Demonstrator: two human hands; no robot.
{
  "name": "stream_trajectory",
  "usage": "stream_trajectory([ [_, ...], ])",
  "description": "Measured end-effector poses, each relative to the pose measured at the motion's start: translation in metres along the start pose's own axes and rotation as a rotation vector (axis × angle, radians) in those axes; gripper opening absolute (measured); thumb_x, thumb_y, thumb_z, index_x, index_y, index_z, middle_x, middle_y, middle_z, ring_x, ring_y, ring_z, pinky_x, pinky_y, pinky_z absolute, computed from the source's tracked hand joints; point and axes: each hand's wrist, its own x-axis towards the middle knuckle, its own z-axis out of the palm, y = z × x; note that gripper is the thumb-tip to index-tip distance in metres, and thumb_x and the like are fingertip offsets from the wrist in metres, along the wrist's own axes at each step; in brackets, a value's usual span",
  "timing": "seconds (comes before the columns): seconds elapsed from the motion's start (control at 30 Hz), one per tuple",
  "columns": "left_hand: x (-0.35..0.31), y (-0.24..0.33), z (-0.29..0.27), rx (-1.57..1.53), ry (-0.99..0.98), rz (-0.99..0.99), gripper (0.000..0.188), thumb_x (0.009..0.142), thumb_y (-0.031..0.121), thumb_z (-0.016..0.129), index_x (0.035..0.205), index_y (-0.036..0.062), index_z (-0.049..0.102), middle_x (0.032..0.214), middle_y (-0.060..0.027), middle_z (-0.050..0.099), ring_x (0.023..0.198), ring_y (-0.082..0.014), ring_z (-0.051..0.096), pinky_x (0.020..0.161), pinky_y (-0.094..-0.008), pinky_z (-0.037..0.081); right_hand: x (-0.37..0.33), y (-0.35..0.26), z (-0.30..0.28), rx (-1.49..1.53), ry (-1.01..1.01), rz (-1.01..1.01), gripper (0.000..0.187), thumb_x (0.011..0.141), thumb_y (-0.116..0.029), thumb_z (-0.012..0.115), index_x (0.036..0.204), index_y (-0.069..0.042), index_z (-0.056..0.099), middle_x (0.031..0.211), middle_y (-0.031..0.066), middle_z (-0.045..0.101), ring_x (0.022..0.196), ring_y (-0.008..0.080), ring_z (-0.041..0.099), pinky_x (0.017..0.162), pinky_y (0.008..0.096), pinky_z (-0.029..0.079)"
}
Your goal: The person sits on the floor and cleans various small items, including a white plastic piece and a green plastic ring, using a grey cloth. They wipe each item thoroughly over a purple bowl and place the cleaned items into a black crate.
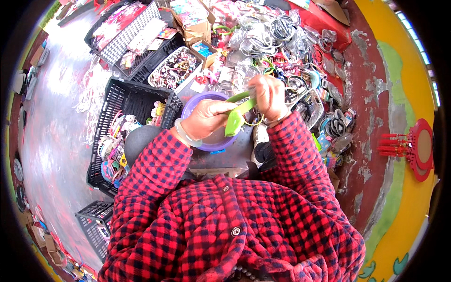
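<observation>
A bright green band, flat and curved like a headband, is stretched between my hands above a purple basin. My left hand pinches it between thumb and fingers. Its wider end hangs down past the thumb. Closed in a fist a little higher and to the right, my right hand grips the band's other end. A thin yellow-green loop shows beneath the right hand; what it belongs to I cannot make out. The basin's contents are mostly hidden by my hands.
Left of the basin stands a black crate with colourful hair bands. A white basket of small hair ties sits beyond it. Bagged hoops pile up at the back. Coiled black bands lie by the red wall.
</observation>
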Motion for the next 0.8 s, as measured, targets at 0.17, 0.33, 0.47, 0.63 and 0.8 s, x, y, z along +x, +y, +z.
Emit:
stream_trajectory([
  [0.17, 0.000, -0.003, 0.002, -0.094, 0.057, 0.043, 0.016, 0.086, 0.003, 0.052, 0.100, 0.0014, 0.061, 0.073, -0.0033, 0.063, 0.061, -0.0074, 0.058, 0.054, -0.0202, 0.046, 0.000, 0.005, -0.002, 0.031, 0.046, 0.163, 0.038, 0.092, -0.026, 0.036, 0.072, -0.002, 0.058, 0.055, 0.0118, 0.050, 0.049, 0.0227, 0.051, 0.050, 0.0316, 0.039],
  [0.33, -0.001, -0.004, -0.004, -0.090, 0.030, 0.006, 0.016, 0.088, 0.003, 0.050, 0.100, 0.0000, 0.060, 0.074, -0.0046, 0.063, 0.063, -0.0085, 0.059, 0.055, -0.0207, 0.047, -0.001, 0.036, 0.000, 0.167, 0.256, 0.552, 0.040, 0.091, -0.033, 0.040, 0.072, -0.004, 0.059, 0.054, 0.0033, 0.051, 0.048, 0.0142, 0.049, 0.048, 0.0281, 0.038],
  [0.47, -0.002, -0.013, -0.008, -0.170, 0.093, -0.043, 0.017, 0.088, 0.004, 0.049, 0.100, -0.0015, 0.059, 0.077, -0.0054, 0.063, 0.068, -0.0088, 0.059, 0.059, -0.0213, 0.047, 0.004, 0.047, -0.025, 0.783, 0.609, 0.817, 0.037, 0.089, -0.037, 0.044, 0.076, -0.005, 0.056, 0.063, 0.0033, 0.054, 0.054, 0.0128, 0.051, 0.054, 0.0264, 0.043],
  [0.63, 0.005, -0.011, -0.008, -0.069, 0.092, -0.096, 0.017, 0.087, 0.002, 0.048, 0.101, -0.0014, 0.059, 0.080, -0.0027, 0.061, 0.071, -0.0077, 0.056, 0.064, -0.0200, 0.045, 0.007, 0.003, -0.020, 0.762, 0.463, 0.519, 0.038, 0.093, -0.035, 0.035, 0.085, -0.004, 0.054, 0.074, 0.0051, 0.056, 0.064, 0.0134, 0.053, 0.060, 0.0273, 0.045],
  [0.8, 0.006, -0.017, -0.004, 0.020, 0.087, -0.109, 0.017, 0.085, 0.001, 0.051, 0.100, 0.0007, 0.058, 0.082, 0.0009, 0.057, 0.073, -0.0054, 0.051, 0.064, -0.0207, 0.043, -0.002, -0.017, 0.023, -0.009, -0.072, -0.205, 0.024, 0.086, -0.021, 0.042, 0.092, -0.004, 0.058, 0.082, 0.0131, 0.058, 0.078, 0.0299, 0.056, 0.075, 0.0389, 0.041],
])
